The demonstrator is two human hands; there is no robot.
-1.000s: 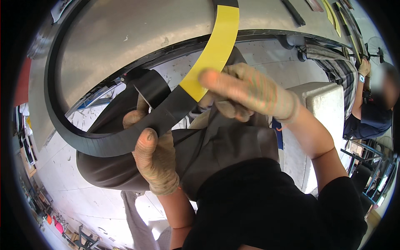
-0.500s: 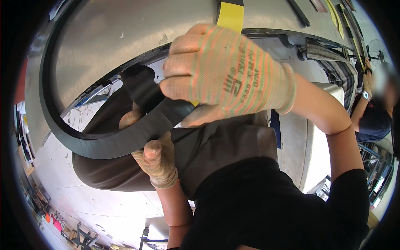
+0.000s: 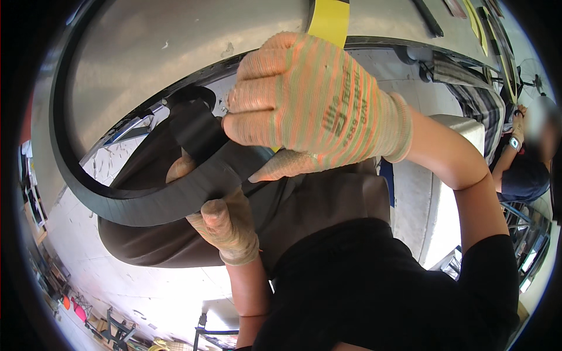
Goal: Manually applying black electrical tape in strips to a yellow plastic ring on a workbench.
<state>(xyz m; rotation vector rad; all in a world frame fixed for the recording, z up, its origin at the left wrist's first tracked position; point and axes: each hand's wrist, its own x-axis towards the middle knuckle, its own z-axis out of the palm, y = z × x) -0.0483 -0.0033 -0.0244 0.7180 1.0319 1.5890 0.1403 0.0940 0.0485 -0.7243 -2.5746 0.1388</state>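
My left hand (image 3: pixel 232 228) is cupping the curved black band (image 3: pixel 137 206) from below, left of the frame's centre, with fingertips showing inside the curve and the thumb standing by the outer edge. My right hand (image 3: pixel 310 104), at mid-frame, is folding over the band, thumb at the near edge; its palm is facing away, so I cannot tell how hard it is squeezing. The band is sweeping from the upper left, past the metal table (image 3: pixel 175 38), through the lower left and under my right hand; a yellow section (image 3: pixel 329 24) is showing at top centre.

My left thumb is not clearly clamping, so uneven pushing from the right could be twisting the band loose. A dragging glove could be lifting or creasing the yellow section. A dark strip (image 3: pixel 199 131), curling behind the band, could be snagging my fingers.
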